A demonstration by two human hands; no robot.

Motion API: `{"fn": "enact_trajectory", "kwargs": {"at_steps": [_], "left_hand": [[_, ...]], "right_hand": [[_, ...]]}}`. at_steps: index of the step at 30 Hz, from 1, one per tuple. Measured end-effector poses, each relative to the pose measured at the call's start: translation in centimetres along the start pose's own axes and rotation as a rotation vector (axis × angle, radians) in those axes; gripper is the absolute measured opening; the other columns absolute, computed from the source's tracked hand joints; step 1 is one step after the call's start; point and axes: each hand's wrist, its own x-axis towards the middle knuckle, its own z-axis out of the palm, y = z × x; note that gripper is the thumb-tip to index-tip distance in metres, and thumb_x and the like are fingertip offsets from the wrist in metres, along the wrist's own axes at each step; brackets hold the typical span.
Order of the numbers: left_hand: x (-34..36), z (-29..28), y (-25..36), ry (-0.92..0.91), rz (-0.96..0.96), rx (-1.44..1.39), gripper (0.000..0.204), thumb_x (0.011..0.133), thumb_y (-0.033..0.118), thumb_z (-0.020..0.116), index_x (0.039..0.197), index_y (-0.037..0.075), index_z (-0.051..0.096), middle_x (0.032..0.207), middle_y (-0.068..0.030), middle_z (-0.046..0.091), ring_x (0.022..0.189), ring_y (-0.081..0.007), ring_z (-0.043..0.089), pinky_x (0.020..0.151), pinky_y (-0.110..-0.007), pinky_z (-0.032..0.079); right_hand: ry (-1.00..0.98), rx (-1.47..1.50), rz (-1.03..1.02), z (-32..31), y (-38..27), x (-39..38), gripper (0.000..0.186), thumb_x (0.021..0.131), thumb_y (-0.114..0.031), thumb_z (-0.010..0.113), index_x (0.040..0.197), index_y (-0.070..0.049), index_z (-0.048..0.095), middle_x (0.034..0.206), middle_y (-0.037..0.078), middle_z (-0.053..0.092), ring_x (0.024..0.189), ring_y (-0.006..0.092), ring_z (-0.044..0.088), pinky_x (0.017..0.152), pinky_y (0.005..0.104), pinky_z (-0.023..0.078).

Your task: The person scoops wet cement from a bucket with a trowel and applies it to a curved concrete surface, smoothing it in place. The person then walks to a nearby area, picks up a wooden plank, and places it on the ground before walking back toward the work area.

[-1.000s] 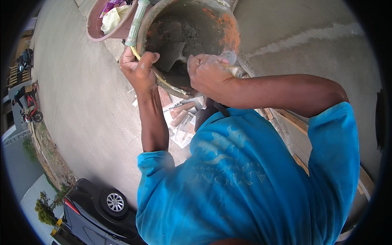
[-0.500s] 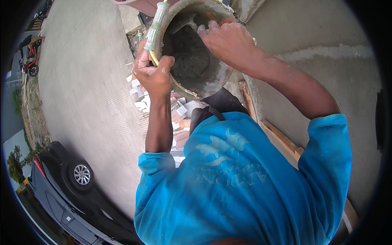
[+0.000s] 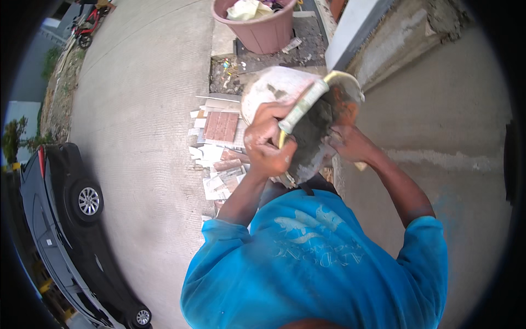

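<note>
A round bucket (image 3: 271,88), pale and smeared outside, is tilted with its mouth toward the right. Wet grey mortar (image 3: 312,129) lies inside, and orange stains show on the far inner wall. My left hand (image 3: 267,145) is closed on the bucket's left rim, beside the yellow wire handle with its pale green grip (image 3: 304,105). At the right side of the mouth my right hand (image 3: 350,143) is closed. A pale handle end (image 3: 360,165) sticks out below it, seemingly of a tool it holds; the tool's other end cannot be made out.
Stacked and broken tiles (image 3: 222,126) lie on the ground left of the bucket. A pink tub (image 3: 257,27) with pale cloth-like stuff stands ahead, near a grey post (image 3: 356,33). A dark car (image 3: 60,214) is parked on the left, and a red motorbike (image 3: 85,30) stands far left.
The bucket has tipped over to the right and sits lower in view, showing its outer side. Both hands have moved with it, the right one to the mouth's right side. More tiles and the tub show.
</note>
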Motion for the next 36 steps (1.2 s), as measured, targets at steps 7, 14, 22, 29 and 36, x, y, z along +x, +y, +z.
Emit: {"fn": "enact_trajectory", "kwargs": {"at_steps": [7,14,22,29,36], "left_hand": [[-0.8,0.8,-0.8,-0.057,-0.172,-0.175,0.01,0.06,-0.003,0.062,0.064,0.001,0.054,0.105,-0.0168,0.066,0.108,-0.0308,0.057,0.095,-0.042,0.041],[0.6,2.5,-1.0,0.144,-0.194,-0.098,0.026,0.064,-0.002,0.057,0.089,-0.006,0.064,0.11,-0.0128,0.061,0.106,-0.0219,0.056,0.096,-0.034,0.041],[2.2,2.5,-3.1,0.122,-0.274,-0.058,0.012,0.063,-0.005,0.057,0.069,-0.003,0.046,0.099,-0.0117,0.059,0.094,-0.0204,0.054,0.083,-0.032,0.042],[5.2,-0.7,-4.5,-0.046,-0.32,-0.109,0.028,0.062,-0.005,0.058,0.09,-0.005,0.063,0.107,-0.0108,0.06,0.098,-0.0191,0.055,0.087,-0.03,0.041],[6.2,-1.8,-6.7,-0.118,-0.23,-0.142,0.01,0.063,-0.003,0.058,0.067,-0.003,0.048,0.103,-0.0154,0.06,0.092,-0.0244,0.054,0.08,-0.033,0.041]], "right_hand": [[-0.483,1.249,0.553,1.2,1.4,-0.2,0.026,0.097,-0.026,0.052,0.107,-0.002,0.056,0.058,0.006,0.048,0.038,0.0143,0.045,0.036,0.03,0.039],[-0.267,-0.158,-0.064,-5.5,-1.9,3.6,0.045,0.088,-0.029,0.063,0.124,-0.002,0.056,0.091,0.015,0.067,0.078,0.0298,0.067,0.073,0.0405,0.053],[-0.212,-0.649,0.134,-9.3,-8.3,5.0,0.05,0.083,-0.028,0.064,0.127,-0.007,0.056,0.11,0.018,0.067,0.101,0.0336,0.066,0.085,0.0475,0.051],[-0.11,-0.856,-0.177,-0.3,-4.7,4.6,0.038,0.081,-0.018,0.063,0.115,0.001,0.061,0.092,0.016,0.067,0.08,0.0337,0.069,0.067,0.0484,0.053],[-0.07,-0.848,0.007,2.6,-5.5,6.4,0.036,0.085,-0.023,0.06,0.113,-0.001,0.06,0.101,0.021,0.066,0.085,0.0387,0.068,0.073,0.0523,0.052]]}}
